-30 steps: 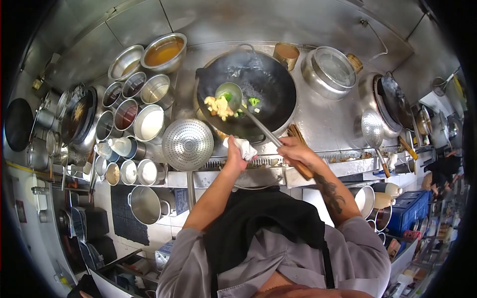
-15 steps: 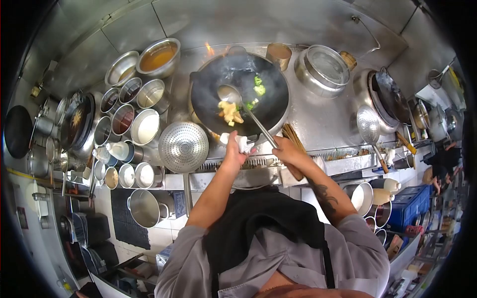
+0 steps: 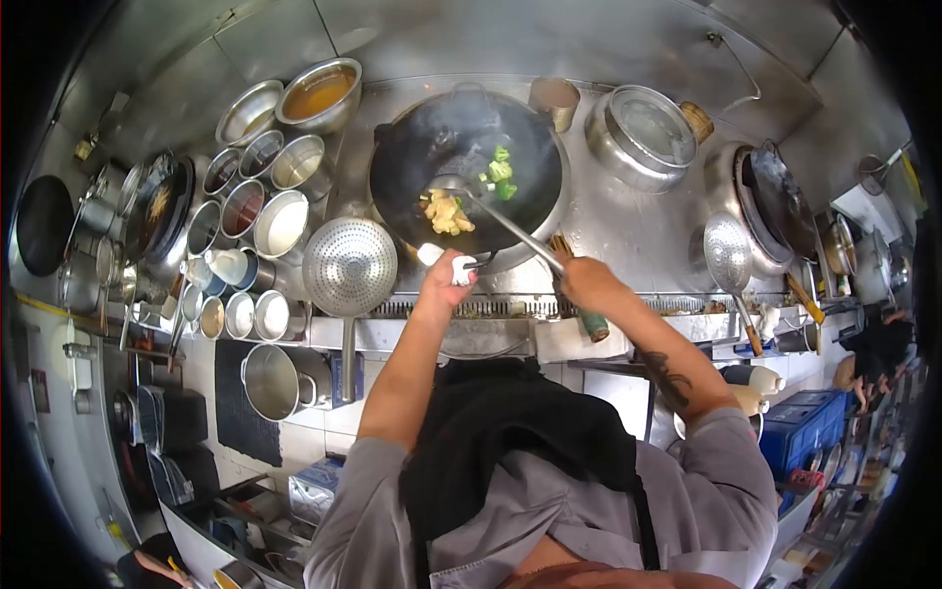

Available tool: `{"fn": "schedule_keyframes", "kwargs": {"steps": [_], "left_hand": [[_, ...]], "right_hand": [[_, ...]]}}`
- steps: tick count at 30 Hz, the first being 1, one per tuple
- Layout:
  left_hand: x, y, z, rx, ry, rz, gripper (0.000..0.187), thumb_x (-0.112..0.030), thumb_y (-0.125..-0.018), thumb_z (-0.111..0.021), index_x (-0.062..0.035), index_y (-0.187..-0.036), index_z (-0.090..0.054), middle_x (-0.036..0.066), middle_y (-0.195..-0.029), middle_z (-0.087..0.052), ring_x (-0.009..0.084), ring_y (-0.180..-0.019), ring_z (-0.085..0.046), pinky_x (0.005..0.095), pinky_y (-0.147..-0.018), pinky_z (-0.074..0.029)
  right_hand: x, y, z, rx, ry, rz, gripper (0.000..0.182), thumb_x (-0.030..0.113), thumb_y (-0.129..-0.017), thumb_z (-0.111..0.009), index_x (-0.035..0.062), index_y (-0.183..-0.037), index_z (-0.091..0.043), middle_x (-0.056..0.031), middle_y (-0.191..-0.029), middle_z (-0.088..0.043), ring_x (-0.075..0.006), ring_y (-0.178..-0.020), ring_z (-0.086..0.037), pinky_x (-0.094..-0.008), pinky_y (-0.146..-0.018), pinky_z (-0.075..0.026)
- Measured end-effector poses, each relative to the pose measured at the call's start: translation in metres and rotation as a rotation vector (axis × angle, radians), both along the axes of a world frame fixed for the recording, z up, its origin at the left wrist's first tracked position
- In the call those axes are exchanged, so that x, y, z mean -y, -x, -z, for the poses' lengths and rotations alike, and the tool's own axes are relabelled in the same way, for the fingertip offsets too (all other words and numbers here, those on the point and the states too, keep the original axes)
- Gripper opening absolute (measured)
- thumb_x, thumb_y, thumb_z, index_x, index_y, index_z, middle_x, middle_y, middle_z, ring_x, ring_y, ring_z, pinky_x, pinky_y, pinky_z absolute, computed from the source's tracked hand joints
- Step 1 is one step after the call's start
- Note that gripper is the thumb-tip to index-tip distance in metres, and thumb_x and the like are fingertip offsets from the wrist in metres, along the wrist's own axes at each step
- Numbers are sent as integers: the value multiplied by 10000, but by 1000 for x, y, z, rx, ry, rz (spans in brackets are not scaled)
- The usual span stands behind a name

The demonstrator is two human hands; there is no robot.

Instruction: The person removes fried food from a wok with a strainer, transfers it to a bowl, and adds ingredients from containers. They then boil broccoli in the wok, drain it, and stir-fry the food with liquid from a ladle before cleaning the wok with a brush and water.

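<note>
My left hand [image 3: 447,285] is closed on a white cloth [image 3: 461,271] at the near edge of the black wok [image 3: 402,162], by its handle. My right hand [image 3: 593,285] grips the long handle of a steel ladle [image 3: 520,231], whose bowl rests low inside the wok and is partly hidden. Pale yellow-brown pieces of food [image 3: 446,212] lie in the wok in front of the ladle bowl. Green vegetable pieces that look like broccoli [image 3: 501,173] are to their right. Thin smoke or steam hangs over the wok.
A large perforated strainer [image 3: 349,260] lies left of the wok, near pots of sauces and seasonings [image 3: 281,224]. A bamboo brush [image 3: 591,322] is under my right hand. Rightward are a steel pot [image 3: 648,137], a slotted skimmer [image 3: 727,255] and another wok [image 3: 780,191].
My right hand has moved right, drawing the ladle handle with it. The food pieces have shifted within the wok. Flames behind the wok have nearly vanished.
</note>
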State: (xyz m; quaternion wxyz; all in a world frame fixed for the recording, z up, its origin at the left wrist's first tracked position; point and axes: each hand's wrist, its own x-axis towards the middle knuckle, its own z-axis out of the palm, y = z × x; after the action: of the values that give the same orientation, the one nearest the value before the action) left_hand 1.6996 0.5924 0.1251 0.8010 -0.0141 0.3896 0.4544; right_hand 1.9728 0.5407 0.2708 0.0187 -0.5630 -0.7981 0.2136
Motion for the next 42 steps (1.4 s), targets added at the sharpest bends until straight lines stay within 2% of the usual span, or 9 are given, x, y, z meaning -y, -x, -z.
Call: {"fn": "schedule_keyframes", "kwargs": {"steps": [5,12,21,23,25,26,27,32,42], "left_hand": [[92,-39,-116,-19,56,-114,56,-123,-861,-522,-105,-914,-526,73,-766,-584,218,-661,-575,348,-531,-502],[80,-34,-115,-32,79,-135,66,-152,-881,-528,-102,-922,-537,63,-773,-587,214,-612,-563,322,-507,-483],[118,-10,-4,14,-95,-24,58,-120,-848,-570,-119,-893,-532,38,-750,-578,177,-661,-580,327,-508,-501],[156,-9,-50,-71,-66,34,109,-101,-838,-560,-124,-937,-520,37,-757,-574,187,-659,-581,325,-503,-497],[139,-1,-12,-513,-515,35,77,-117,-845,-560,-125,-911,-520,34,-744,-564,181,-632,-569,313,-509,-495],[104,7,-44,85,-10,-89,51,-132,-848,-567,-119,-868,-522,33,-720,-553,168,-609,-556,301,-510,-485],[78,13,-62,192,-20,-83,94,-152,-837,-585,-67,-838,-545,75,-726,-571,210,-667,-574,315,-544,-497],[68,13,-125,67,36,45,57,-96,-829,-546,-58,-872,-547,73,-748,-588,219,-625,-572,297,-497,-467],[61,20,-107,67,21,34,80,-159,-872,-531,-91,-908,-556,72,-750,-587,215,-658,-570,314,-522,-488]], "right_hand": [[-9,-39,-35,135,-176,-78,461,47,-777,-537,-11,-1229,-476,-244,-816,-622,-406,-783,-613,-480,-696,-485],[41,-53,-120,-24,73,-308,494,63,-782,-580,10,-1264,-484,-263,-814,-613,-420,-745,-596,-469,-724,-477],[-1,-27,-32,202,-297,-84,289,51,-834,-484,-20,-1109,-538,-223,-800,-638,-385,-794,-635,-466,-688,-505],[11,-20,-69,194,-329,-74,268,64,-873,-439,-28,-1104,-540,-219,-809,-643,-367,-800,-646,-459,-670,-514],[24,-13,-95,264,-251,-44,271,62,-873,-440,-13,-1110,-548,-221,-831,-646,-374,-809,-643,-465,-688,-512],[25,-15,-97,244,-239,-64,295,57,-850,-461,9,-1127,-553,-216,-822,-645,-382,-815,-637,-467,-702,-506],[31,-12,-106,247,-231,-71,295,57,-850,-461,9,-1127,-553,-216,-822,-645,-382,-815,-637,-467,-702,-506],[49,-17,-135,137,55,-249,325,79,-798,-521,49,-1119,-555,-224,-838,-639,-402,-801,-620,-483,-711,-480],[9,-19,-72,-127,30,-341,396,59,-777,-550,57,-1172,-537,-248,-873,-625,-387,-842,-621,-495,-743,-462]]}}
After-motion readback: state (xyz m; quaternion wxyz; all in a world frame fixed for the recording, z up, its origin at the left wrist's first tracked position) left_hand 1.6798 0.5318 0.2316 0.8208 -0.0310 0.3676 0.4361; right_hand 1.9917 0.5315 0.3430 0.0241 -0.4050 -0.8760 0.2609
